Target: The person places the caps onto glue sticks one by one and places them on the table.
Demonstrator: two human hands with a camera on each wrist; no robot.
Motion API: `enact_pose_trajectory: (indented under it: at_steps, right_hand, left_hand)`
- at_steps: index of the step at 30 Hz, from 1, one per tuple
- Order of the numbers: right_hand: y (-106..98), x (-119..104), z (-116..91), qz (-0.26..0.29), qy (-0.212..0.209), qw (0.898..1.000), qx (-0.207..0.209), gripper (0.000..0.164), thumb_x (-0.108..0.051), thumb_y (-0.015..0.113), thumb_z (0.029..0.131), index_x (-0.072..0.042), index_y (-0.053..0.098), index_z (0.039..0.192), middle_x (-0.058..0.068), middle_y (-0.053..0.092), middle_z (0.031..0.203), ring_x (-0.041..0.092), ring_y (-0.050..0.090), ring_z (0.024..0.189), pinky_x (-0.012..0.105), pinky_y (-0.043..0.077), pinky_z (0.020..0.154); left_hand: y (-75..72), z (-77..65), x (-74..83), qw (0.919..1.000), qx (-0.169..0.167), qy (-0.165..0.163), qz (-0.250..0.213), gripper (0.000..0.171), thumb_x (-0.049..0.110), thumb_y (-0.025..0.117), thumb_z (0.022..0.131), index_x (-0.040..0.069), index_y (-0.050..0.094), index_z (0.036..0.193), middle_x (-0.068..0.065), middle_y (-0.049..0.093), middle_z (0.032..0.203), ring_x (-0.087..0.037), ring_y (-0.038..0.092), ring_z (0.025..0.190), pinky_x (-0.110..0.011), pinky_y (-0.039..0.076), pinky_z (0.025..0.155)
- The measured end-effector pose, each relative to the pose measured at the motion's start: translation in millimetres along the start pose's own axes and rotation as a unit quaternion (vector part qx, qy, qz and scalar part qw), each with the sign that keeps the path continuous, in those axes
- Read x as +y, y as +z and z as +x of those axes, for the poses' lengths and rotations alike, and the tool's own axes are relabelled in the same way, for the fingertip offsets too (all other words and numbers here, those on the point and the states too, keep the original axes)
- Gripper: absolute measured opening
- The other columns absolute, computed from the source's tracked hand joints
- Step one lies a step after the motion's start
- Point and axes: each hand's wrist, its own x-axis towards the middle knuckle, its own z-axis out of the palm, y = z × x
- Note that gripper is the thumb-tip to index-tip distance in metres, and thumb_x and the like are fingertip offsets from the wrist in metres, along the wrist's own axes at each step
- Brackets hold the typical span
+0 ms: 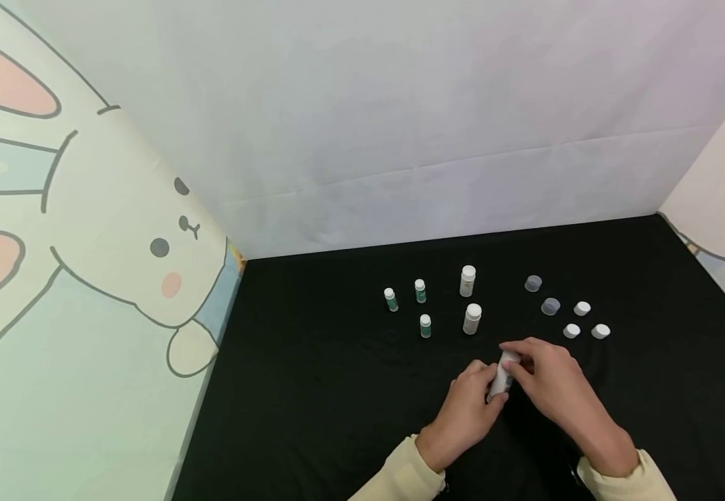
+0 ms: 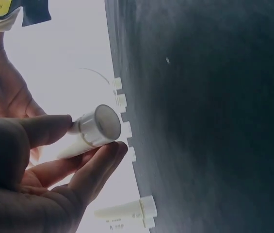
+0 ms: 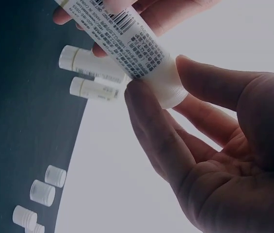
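A slim white bottle [image 1: 502, 381] is held tilted between both hands above the black cloth. My left hand [image 1: 465, 410] grips its lower part between thumb and fingers. The fingers and thumb of my right hand [image 1: 553, 383] pinch its upper end. In the right wrist view, the bottle [image 3: 127, 41] shows dense printed text and a barcode, with a finely ribbed white cap [image 3: 173, 92] between the right fingertips. The left wrist view shows the round bottom [image 2: 107, 124] of the bottle beside the left fingertips.
Two white bottles [image 1: 472, 319] stand just beyond the hands. Three small green-labelled bottles [image 1: 425, 325] are farther left. To the right are two clear cups [image 1: 550, 306] and three white caps [image 1: 600, 331]. A pale wall [image 1: 437, 202] rises behind the black cloth [image 1: 312, 390].
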Motion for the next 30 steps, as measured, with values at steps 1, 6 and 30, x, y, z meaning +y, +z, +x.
enact_pose_trajectory:
  at_steps: [1, 6, 30]
  right_hand:
    - [-1, 1, 0, -0.002, 0.002, 1.0, 0.001, 0.021, -0.006, 0.07, 0.081, -0.006, 0.069, 0.103, 0.002, 0.064, 0.089, 0.01, 0.056, 0.068, 0.026, 0.043, 0.054]
    - [-5, 5, -2, -0.007, 0.014, 1.0, 0.0, 0.022, -0.006, 0.07, 0.081, -0.005, 0.069, 0.103, 0.002, 0.065, 0.086, 0.011, 0.056, 0.068, 0.027, 0.042, 0.054]
    - [-21, 30, -6, -0.047, 0.038, 0.998, 0.02, 0.015, -0.008, 0.069, 0.08, -0.005, 0.07, 0.094, 0.003, 0.066, 0.079, 0.015, 0.057, 0.065, 0.032, 0.041, 0.053]
  left_hand:
    - [0.8, 0.7, 1.1, 1.0, -0.003, 0.002, 0.003, 0.03, 0.02, 0.065, 0.088, 0.017, 0.058, 0.117, 0.01, 0.048, 0.091, 0.004, 0.044, 0.068, -0.01, 0.036, 0.057]
    - [6.2, 3.8, 6.3, 0.9998, -0.007, 0.014, 0.01, 0.029, 0.017, 0.066, 0.087, 0.016, 0.058, 0.114, 0.01, 0.047, 0.089, 0.005, 0.042, 0.067, -0.009, 0.035, 0.056]
    - [35.8, 23.2, 24.8, 0.9988, -0.026, 0.028, 0.03, 0.018, 0.02, 0.067, 0.086, 0.02, 0.06, 0.102, 0.011, 0.046, 0.084, 0.007, 0.04, 0.069, -0.006, 0.031, 0.058]
